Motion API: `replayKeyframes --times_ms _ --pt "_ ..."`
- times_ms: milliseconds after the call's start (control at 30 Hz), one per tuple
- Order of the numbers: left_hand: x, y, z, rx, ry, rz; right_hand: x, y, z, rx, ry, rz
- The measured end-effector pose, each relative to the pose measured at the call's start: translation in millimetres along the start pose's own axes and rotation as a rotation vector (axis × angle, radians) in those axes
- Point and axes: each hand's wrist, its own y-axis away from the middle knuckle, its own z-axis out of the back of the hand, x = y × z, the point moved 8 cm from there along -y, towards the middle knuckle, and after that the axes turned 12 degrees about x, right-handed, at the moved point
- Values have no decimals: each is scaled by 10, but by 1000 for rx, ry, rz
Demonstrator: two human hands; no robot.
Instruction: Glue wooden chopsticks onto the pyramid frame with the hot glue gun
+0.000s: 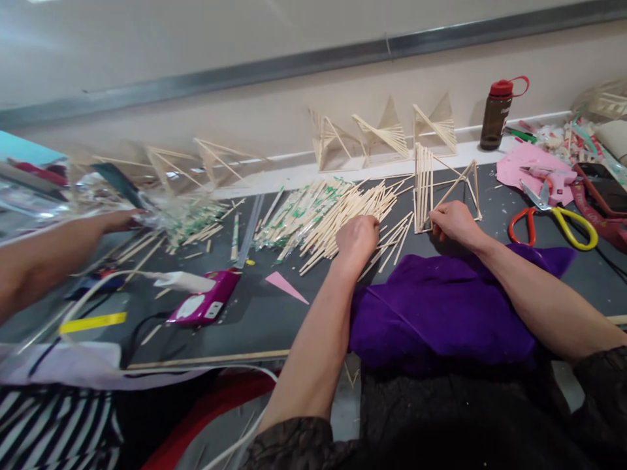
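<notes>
1. Head view: your left hand (358, 240) is curled over loose pale wooden sticks (321, 238); whether it grips any cannot be told.
2. Your right hand (455, 225), fingers bent, is at the base of the upright pale wooden stick frame (424, 186); grip unconfirmed.
3. Crumpled purple cloth (441, 307) lies between your forearms.

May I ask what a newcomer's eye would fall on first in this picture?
Most likely the vivid purple cloth, bunched low, right of centre. Just beyond it, the right hand is at a stick frame, while the left hand is at a heap of pale sticks.
</notes>
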Motion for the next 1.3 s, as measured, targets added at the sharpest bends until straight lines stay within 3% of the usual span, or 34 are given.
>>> replayKeyframes --times_ms 133,367,467,567,867,967,1167,1300 --pt "143 -92 -50 48 22 47 -18 -5 -1 8 -15 -9" --pt "141 -131 -78 55 163 -81 3 -3 9 14 -5 -4" --pt "191 -178 0 -22 205 -61 -6 -10 8 14 0 -14" --pt "194 -216 44 -50 194 -14 -16 -10 8 14 3 -20" --pt "95 -235 -47 76 33 89 7 -7 15 17 -3 6" --pt "102 -214 -34 38 39 66 9 -5 17 13 -10 2" --pt "339 -256 34 -69 174 52 12 7 13 17 -2 -16" --pt "432 -277 12 -7 226 81 16 7 19 16 3 12"
